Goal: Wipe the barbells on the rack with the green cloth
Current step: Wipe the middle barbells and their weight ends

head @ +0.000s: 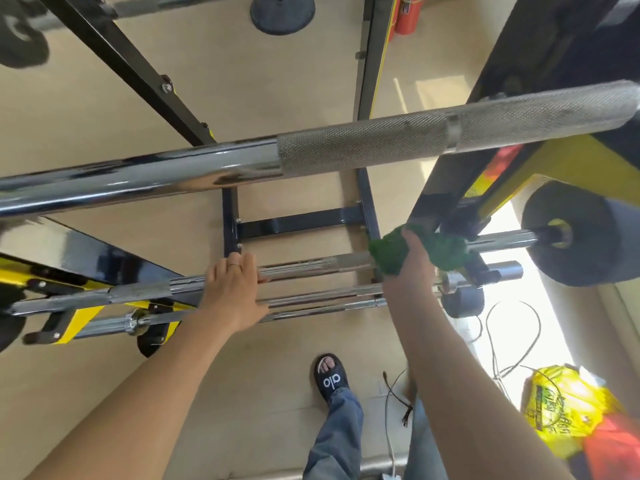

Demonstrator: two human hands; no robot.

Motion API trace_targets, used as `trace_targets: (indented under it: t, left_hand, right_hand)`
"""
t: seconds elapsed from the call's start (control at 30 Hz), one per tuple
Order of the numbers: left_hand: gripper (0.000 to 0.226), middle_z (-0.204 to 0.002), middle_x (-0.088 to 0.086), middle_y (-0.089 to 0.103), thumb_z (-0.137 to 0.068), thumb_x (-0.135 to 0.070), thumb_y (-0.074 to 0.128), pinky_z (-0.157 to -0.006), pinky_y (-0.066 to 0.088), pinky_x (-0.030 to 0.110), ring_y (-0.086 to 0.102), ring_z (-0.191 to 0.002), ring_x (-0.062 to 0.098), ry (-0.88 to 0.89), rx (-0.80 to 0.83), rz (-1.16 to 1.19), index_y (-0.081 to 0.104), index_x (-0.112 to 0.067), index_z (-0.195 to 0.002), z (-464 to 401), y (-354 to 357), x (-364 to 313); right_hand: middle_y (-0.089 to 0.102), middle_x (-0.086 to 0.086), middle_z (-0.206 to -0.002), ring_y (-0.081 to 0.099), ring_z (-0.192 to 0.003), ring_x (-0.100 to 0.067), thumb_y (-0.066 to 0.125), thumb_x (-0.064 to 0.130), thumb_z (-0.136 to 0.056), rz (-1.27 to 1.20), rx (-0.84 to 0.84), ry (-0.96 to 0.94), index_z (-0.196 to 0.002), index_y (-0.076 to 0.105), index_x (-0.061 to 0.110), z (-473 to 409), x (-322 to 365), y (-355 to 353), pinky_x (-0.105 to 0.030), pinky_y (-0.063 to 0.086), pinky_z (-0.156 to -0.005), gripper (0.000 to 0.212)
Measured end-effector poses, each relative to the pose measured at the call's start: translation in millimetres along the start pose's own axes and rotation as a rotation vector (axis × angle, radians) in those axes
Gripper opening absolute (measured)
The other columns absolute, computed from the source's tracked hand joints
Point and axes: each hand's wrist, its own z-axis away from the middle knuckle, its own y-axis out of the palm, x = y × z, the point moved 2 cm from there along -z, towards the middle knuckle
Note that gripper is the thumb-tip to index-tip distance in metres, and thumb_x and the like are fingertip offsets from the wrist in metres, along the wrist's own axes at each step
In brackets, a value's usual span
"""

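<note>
Beige gym floor under black-and-yellow rack, big knurled barbell above both hands, thinner barbell lower down, left hand resting open-fingered on it, right hand gripping green cloth wrapped round that bar.
</note>
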Motion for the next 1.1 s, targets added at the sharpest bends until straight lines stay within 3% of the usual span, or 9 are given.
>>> trace_targets:
  t: [0.27, 0.4, 0.47, 0.53, 0.67, 0.83, 0.93, 1.03, 1.1]
  left_hand:
    - [0.065, -0.124, 0.005, 0.037, -0.075, -0.035, 0.076, -0.105, 0.031, 0.039, 0.040, -0.115, 0.027, 0.019, 0.015, 0.067, 0.034, -0.018, -0.122, 0, 2, 0]
    - [0.061, -0.121, 0.002, 0.038, -0.074, -0.031, 0.076, -0.107, 0.032, 0.040, 0.040, -0.115, 0.025, 0.059, 0.024, 0.111, 0.036, -0.020, -0.119, -1, 2, 6]
    - [0.060, -0.117, 0.001, 0.036, -0.074, -0.033, 0.074, -0.106, 0.033, 0.040, 0.041, -0.114, 0.025, 0.083, 0.016, 0.106, 0.035, -0.020, -0.118, 0, 3, 8]
    - [0.063, -0.119, 0.002, 0.037, -0.075, -0.041, 0.074, -0.106, 0.033, 0.040, 0.041, -0.114, 0.025, 0.090, 0.001, 0.098, 0.034, -0.020, -0.119, -1, 3, 7]
    - [0.074, -0.125, 0.003, 0.040, -0.073, -0.059, 0.071, -0.108, 0.033, 0.042, 0.041, -0.116, 0.025, 0.075, -0.004, 0.111, 0.035, -0.021, -0.125, -3, 4, 6]
    - [0.108, -0.143, 0.003, 0.036, -0.066, -0.093, 0.043, -0.111, 0.029, 0.049, 0.038, -0.128, 0.030, 0.024, 0.030, 0.230, 0.015, -0.029, -0.149, -3, 7, 8]
    - [0.107, -0.142, 0.003, 0.038, -0.063, -0.097, 0.033, -0.110, 0.029, 0.050, 0.039, -0.127, 0.030, 0.036, 0.049, 0.219, 0.015, -0.034, -0.148, -6, 9, 9]
    - [0.108, -0.140, 0.003, 0.039, -0.060, -0.099, 0.030, -0.110, 0.030, 0.050, 0.039, -0.127, 0.030, 0.027, 0.053, 0.204, 0.021, -0.034, -0.146, -8, 11, 10]
    - [0.108, -0.139, 0.002, 0.040, -0.059, -0.100, 0.028, -0.110, 0.031, 0.050, 0.040, -0.127, 0.030, 0.027, 0.045, 0.195, 0.025, -0.033, -0.144, -9, 13, 10]
  right_hand:
    - [0.062, -0.005, -0.109, 0.064, -0.102, -0.026, 0.089, 0.020, -0.072, 0.018, 0.120, 0.251, -0.131, 0.048, 0.015, 65, -121, 69, -0.043, 0.054, -0.098, 0.072]
    - [0.065, -0.011, -0.118, 0.068, -0.092, -0.027, 0.086, 0.016, -0.075, 0.035, 0.088, 0.210, -0.128, 0.051, 0.013, 44, -80, 46, -0.040, 0.061, -0.084, 0.064]
    - [0.065, -0.011, -0.118, 0.065, -0.086, -0.022, 0.074, 0.013, -0.086, -0.138, 0.046, 0.179, -0.129, 0.053, 0.014, 19, -45, 34, -0.026, 0.060, -0.081, 0.048]
    - [0.063, -0.002, -0.113, 0.063, -0.091, -0.017, 0.078, 0.025, -0.083, -0.304, -0.073, 0.093, -0.125, 0.050, 0.019, 17, -18, 26, -0.027, 0.055, -0.087, 0.051]
    - [0.060, -0.003, -0.111, 0.056, -0.085, -0.012, 0.070, 0.037, -0.089, 0.053, -0.052, 0.058, -0.131, 0.048, 0.020, 31, -30, 23, -0.027, 0.053, -0.080, 0.051]
    - [0.061, -0.007, -0.107, 0.064, -0.099, -0.024, 0.079, 0.044, -0.080, 0.322, 0.135, 0.199, -0.107, 0.052, 0.015, 38, -50, 31, -0.041, 0.054, -0.098, 0.048]
    - [0.067, -0.017, -0.121, 0.062, -0.119, -0.029, 0.084, 0.051, -0.071, 0.406, 0.350, 0.327, -0.120, 0.055, 0.014, 33, -39, 15, -0.046, 0.044, -0.110, 0.068]
    - [0.070, -0.015, -0.103, 0.069, -0.104, -0.027, 0.070, 0.066, -0.078, 0.680, 0.412, 0.330, -0.119, 0.061, 0.003, 31, -27, -2, -0.047, 0.051, -0.101, 0.075]
    - [0.075, -0.017, -0.091, 0.073, -0.085, -0.031, 0.051, 0.068, -0.090, 1.127, 0.385, 0.072, -0.103, 0.068, 0.002, 32, -15, -6, -0.044, 0.059, -0.086, 0.070]
